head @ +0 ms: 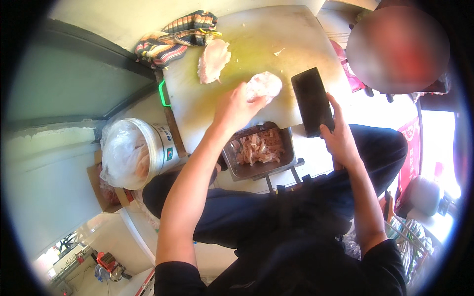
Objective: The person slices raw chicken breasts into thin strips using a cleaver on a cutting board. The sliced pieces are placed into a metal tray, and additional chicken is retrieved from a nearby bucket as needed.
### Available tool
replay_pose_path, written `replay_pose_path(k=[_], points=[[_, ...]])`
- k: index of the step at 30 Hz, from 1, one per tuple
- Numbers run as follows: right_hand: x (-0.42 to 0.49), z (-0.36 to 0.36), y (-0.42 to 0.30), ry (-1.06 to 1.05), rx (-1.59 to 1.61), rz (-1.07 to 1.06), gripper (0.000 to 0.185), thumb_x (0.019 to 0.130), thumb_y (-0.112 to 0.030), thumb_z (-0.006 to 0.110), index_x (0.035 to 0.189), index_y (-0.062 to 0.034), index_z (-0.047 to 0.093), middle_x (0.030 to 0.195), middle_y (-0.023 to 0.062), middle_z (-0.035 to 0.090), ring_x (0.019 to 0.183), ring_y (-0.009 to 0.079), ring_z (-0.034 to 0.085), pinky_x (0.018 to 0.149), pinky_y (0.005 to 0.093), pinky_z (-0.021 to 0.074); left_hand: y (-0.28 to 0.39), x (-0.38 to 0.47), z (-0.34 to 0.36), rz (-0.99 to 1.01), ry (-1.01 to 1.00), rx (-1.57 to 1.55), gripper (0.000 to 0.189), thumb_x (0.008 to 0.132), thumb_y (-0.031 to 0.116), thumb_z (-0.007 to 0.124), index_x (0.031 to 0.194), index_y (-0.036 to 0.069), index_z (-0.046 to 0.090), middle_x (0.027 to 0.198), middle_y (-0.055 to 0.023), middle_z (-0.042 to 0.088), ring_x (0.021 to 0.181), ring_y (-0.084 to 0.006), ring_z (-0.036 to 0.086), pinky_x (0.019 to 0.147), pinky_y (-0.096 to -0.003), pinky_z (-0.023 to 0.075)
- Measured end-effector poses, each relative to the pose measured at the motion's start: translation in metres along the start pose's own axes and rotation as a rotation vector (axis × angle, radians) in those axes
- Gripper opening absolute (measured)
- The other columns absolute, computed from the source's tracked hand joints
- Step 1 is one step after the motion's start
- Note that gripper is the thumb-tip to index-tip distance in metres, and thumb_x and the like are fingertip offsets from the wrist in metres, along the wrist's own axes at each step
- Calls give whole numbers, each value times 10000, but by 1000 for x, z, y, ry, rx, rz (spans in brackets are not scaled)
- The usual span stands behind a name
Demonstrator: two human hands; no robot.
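My left hand (237, 107) grips a lump of pale raw meat (264, 86) over the white cutting board (259, 40). In my right hand (337, 138) is a cleaver with a broad dark blade (311, 100), held at the board's near right edge. Another flat piece of raw meat (214, 61) lies on the board to the left, close to a striped cloth (163, 48). Below the board's near edge, a metal tray (255, 174) holds strips of cut raw meat (259, 148).
At the left stands a white plastic bucket (161, 148) with a plastic bag (122, 159) in it, beside a cardboard box (94, 177). A green handle (163, 93) projects from the board's left side. A red box (409, 159) is at the right.
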State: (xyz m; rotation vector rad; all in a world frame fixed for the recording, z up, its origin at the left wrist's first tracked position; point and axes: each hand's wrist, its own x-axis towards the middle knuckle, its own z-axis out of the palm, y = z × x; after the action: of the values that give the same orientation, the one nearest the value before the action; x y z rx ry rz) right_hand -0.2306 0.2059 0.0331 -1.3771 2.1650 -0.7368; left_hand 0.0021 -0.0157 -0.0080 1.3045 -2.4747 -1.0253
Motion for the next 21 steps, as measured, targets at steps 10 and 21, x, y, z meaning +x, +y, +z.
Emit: replay_pose_path(k=[10, 21], points=[[42, 15, -43, -98, -134, -59, 516, 1038, -12, 568, 1542, -11, 454, 1174, 355, 719, 1040, 592, 706, 932, 645, 555, 12, 5, 13, 452, 158, 81, 541, 924, 79, 834, 1422, 38, 626, 1402, -173, 637, 1272, -428, 611, 1089, -497, 544], [29, -4, -83, -232, -331, -218, 637, 907, 130, 584, 1517, 76, 408, 1170, 296, 636, 794, 504, 735, 719, 569, 613, 32, 0, 23, 428, 156, 74, 298, 989, 145, 784, 1259, 41, 714, 1220, -151, 697, 1099, -393, 660, 947, -521, 587]])
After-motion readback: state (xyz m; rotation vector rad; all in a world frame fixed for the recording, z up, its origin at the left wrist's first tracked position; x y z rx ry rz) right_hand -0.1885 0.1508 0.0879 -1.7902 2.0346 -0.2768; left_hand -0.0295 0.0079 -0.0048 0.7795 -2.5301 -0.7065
